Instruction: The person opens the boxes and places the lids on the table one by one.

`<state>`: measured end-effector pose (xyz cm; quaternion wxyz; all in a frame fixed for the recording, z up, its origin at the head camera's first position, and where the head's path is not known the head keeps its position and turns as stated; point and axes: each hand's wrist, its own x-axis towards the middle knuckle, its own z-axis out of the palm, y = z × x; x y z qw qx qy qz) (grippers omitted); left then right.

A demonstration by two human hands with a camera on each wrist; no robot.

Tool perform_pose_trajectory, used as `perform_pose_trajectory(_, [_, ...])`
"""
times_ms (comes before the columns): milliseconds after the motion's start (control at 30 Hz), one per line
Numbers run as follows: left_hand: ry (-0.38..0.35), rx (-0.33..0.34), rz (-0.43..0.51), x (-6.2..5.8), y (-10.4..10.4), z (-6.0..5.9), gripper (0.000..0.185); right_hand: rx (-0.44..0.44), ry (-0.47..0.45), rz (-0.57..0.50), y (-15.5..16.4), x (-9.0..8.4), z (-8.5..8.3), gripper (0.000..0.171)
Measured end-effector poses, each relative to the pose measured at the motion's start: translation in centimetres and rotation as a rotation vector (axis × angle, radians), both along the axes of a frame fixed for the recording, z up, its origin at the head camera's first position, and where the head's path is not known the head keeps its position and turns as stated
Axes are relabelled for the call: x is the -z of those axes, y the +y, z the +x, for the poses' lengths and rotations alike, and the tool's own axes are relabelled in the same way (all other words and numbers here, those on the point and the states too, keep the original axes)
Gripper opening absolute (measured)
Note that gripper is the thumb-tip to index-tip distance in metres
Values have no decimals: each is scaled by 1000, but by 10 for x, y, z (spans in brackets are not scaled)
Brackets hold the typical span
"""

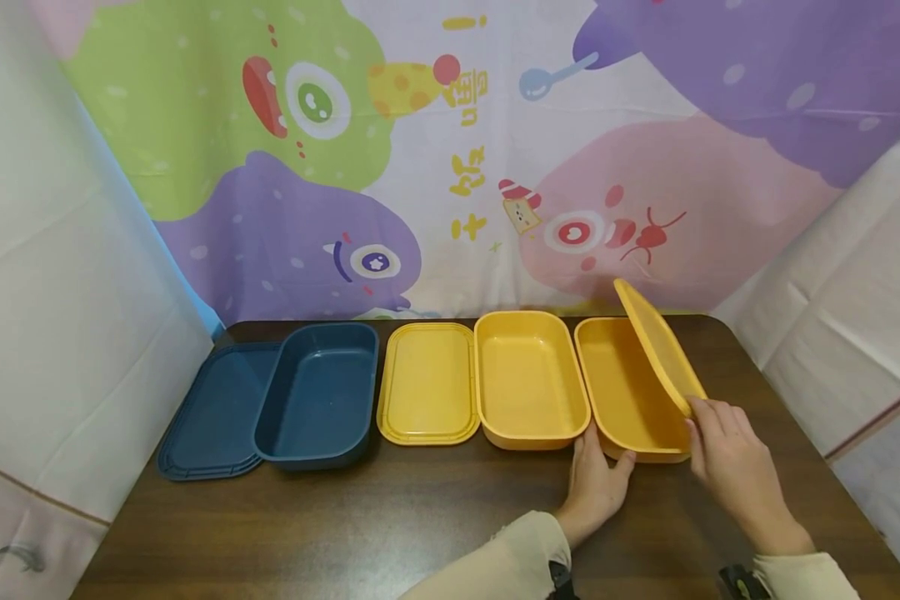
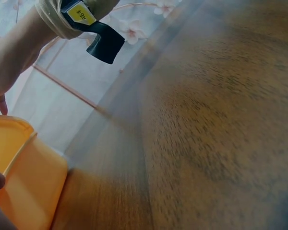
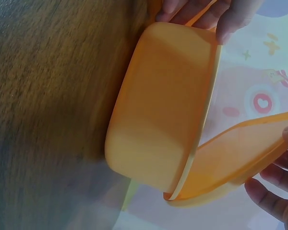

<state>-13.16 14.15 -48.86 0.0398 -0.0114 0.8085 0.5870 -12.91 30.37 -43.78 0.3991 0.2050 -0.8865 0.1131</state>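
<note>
At the right of the row stands an orange-yellow food container; its matching lid tilts up over the right side. My right hand pinches the lid's near edge between thumb and fingers. In the right wrist view the lid's far end meets the container's rim. My left hand holds the container at its near left corner, thumb by the rim and fingers along the left side. Right beside that hand is a lighter yellow container, uncovered. The left wrist view catches only part of the orange-yellow container.
Left of the yellow container lies a flat yellow lid. Farther left, an uncovered dark blue container overlaps a dark blue lid. All stand along the back of the brown wooden table, before a cartoon-printed curtain.
</note>
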Motion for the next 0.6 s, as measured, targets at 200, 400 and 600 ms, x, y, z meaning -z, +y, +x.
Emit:
perform_pose_trajectory(200, [-3,-5,-5,0,0,0,68,12,3,-53,2,1,1,57])
perform_pose_trajectory(400, [-10,-4,1,-1,0,0,68,28,9,-142,4,0,1,27])
perform_pose_trajectory(600, [-17,-4,3,-2,0,0,68,41,12,-193,8,-2,1,25])
